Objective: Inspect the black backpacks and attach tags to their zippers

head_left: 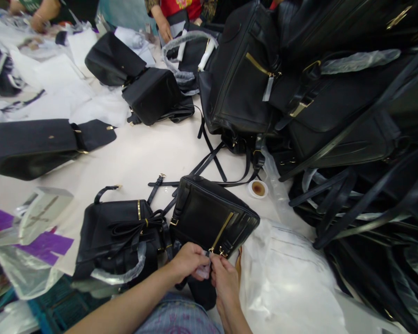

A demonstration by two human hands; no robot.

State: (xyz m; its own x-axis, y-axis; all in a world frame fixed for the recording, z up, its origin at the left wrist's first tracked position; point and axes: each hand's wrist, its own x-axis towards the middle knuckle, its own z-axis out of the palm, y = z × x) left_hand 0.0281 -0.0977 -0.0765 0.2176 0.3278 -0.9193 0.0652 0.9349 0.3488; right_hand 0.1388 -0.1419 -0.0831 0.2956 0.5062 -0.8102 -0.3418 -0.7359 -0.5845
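A black handbag (209, 215) with a gold zipper (223, 231) is tilted on the table in front of me. At the lower end of that zipper both my hands are closed, fingertips close together. My left hand (190, 262) pinches a small piece of clear plastic film (204, 270) beside the zipper end. My right hand (225, 274) grips the zipper pull, which its fingers mostly cover. Touching the bag's left side is another black bag (121, 227), with a bundled strap (137, 226) and a plastic-wrapped handle (121, 277).
Black bags (244, 79) are piled high on the right. A small dish of brown liquid (258, 189) sits beyond my bag. White plastic sheeting (285, 273) lies at right, a teal crate (62, 301) at lower left. Across the table, a co-worker's hand (164, 30) touches a bag.
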